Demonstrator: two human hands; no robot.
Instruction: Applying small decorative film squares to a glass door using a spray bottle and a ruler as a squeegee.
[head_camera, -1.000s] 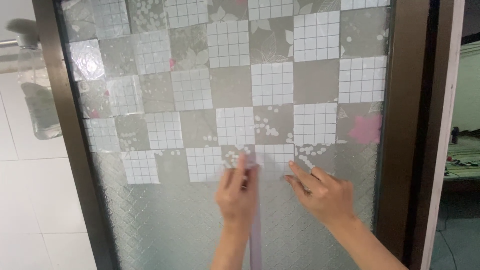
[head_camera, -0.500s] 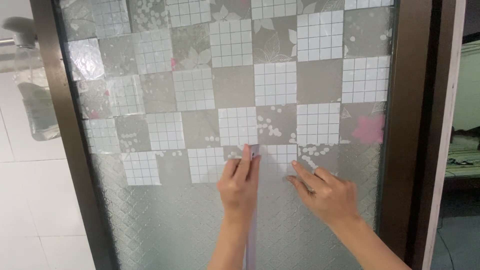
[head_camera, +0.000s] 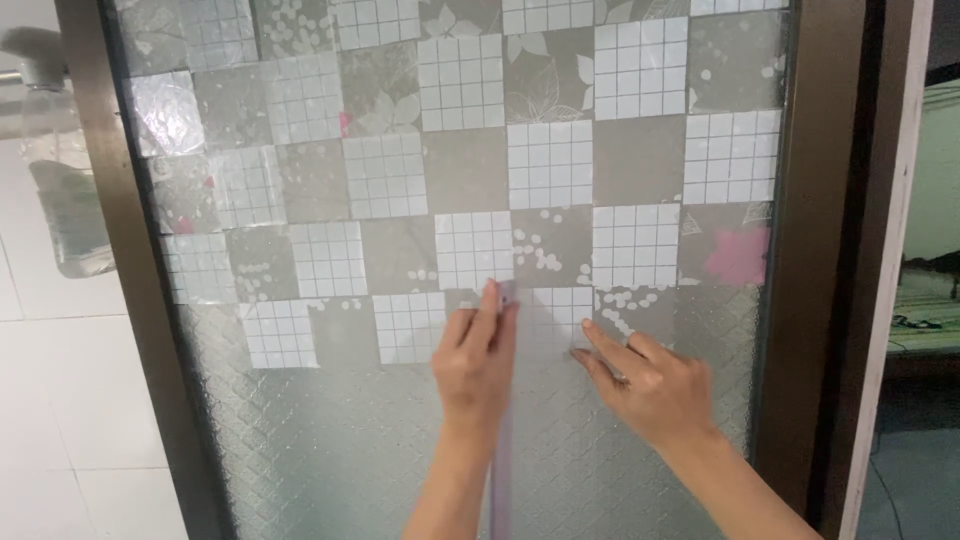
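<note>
While patterned film (head_camera: 470, 150) covers the upper glass, both hands press a new piece at centre frame.
Left hand (head_camera: 475, 362) holds a pale strip (head_camera: 502, 470) flat; right hand (head_camera: 655, 390) lies spread beside it; the lower pane (head_camera: 330, 450) remains bare.

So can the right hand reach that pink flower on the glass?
Probably yes. The right hand rests on the glass just below and left of the pink flower, and nothing lies between them.
</note>
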